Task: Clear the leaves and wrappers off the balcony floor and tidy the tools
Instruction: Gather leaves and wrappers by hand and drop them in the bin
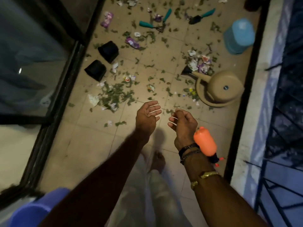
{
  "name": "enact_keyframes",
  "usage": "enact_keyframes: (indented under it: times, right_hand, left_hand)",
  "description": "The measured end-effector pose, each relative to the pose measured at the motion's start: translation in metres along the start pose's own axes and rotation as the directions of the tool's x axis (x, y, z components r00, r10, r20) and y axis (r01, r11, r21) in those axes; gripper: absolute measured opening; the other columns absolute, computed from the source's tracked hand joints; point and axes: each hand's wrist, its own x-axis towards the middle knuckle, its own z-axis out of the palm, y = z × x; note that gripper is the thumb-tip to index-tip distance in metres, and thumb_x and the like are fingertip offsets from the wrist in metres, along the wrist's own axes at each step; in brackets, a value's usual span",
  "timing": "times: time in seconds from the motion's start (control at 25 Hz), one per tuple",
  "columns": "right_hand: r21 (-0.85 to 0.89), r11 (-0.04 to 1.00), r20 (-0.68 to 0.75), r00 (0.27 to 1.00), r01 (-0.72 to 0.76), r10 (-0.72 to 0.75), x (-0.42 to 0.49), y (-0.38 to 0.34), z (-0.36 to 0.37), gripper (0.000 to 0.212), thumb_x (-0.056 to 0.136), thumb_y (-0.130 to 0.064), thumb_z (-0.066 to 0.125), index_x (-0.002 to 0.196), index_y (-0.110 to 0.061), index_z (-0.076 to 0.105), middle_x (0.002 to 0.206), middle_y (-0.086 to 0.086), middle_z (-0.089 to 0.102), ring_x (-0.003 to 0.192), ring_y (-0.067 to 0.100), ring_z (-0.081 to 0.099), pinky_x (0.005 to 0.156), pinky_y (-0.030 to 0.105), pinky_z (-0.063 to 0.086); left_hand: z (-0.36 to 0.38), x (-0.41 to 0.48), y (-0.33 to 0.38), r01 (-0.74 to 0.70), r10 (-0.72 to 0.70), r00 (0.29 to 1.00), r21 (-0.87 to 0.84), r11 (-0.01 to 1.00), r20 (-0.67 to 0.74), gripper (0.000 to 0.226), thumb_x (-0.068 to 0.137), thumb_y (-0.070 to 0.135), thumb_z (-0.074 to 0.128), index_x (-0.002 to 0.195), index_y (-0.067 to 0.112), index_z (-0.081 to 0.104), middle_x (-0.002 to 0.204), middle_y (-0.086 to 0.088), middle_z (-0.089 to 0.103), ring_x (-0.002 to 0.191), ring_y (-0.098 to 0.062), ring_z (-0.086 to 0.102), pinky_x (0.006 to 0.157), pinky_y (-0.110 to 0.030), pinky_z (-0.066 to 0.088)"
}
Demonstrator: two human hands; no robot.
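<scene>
Both hands empty on the near side of the watering can (219,87): left hand (148,115) fingers straight and apart, right hand (183,124) loosely curled; leaves (114,94) and wrappers (132,42) lie left of and beyond it, teal tools (153,24) farther beyond, so the risk is bare-handed grabs scattering small bits or snagging on tool tines.

Green leaves (114,95), wrappers (132,42), teal-handled tools (152,24) strewn on floor (98,141)
</scene>
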Motion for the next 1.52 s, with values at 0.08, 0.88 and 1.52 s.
enact_keyframes:
  times: [0.08,0.88,1.52]
  right_hand:
    - [0.072,0.997,-0.090,0.996,-0.001,0.008,0.026,-0.016,-0.020,0.008,0.097,-0.013,0.062,0.092,-0.012,0.069,0.084,0.007,0.069,0.067,0.017,0.064,0.057,0.030,0.055]
    - [-0.221,0.974,-0.353,0.926,0.058,-0.136,0.410,0.102,-0.110,0.053,0.083,-0.048,0.063,0.127,-0.017,0.066,0.127,0.006,0.065,0.118,0.019,0.058,0.097,0.027,0.042]
    - [-0.600,0.742,-0.169,0.859,0.299,-0.483,0.541,0.218,-0.075,0.086,0.096,-0.062,0.042,0.162,-0.012,0.018,0.170,0.008,0.014,0.157,0.022,0.005,0.128,0.047,0.003]
  left_hand:
    - [0.038,0.022,0.009,-0.006,-0.004,0.996,0.108,0.994,0.093,0.058,0.084,-0.023,0.029,0.119,0.011,0.060,0.116,-0.012,0.066,0.111,-0.026,0.067,0.096,-0.035,0.053]
    - [0.221,0.332,-0.186,-0.618,0.234,0.776,0.629,0.472,0.586,0.053,0.091,0.007,0.065,0.143,0.013,0.054,0.148,-0.003,0.053,0.136,-0.015,0.048,0.110,-0.016,0.034]
    - [0.250,0.507,-0.277,-0.762,0.258,0.636,0.645,0.059,0.728,0.082,0.088,0.043,0.046,0.160,0.015,0.018,0.168,-0.008,0.010,0.156,-0.024,0.003,0.126,-0.049,0.004]
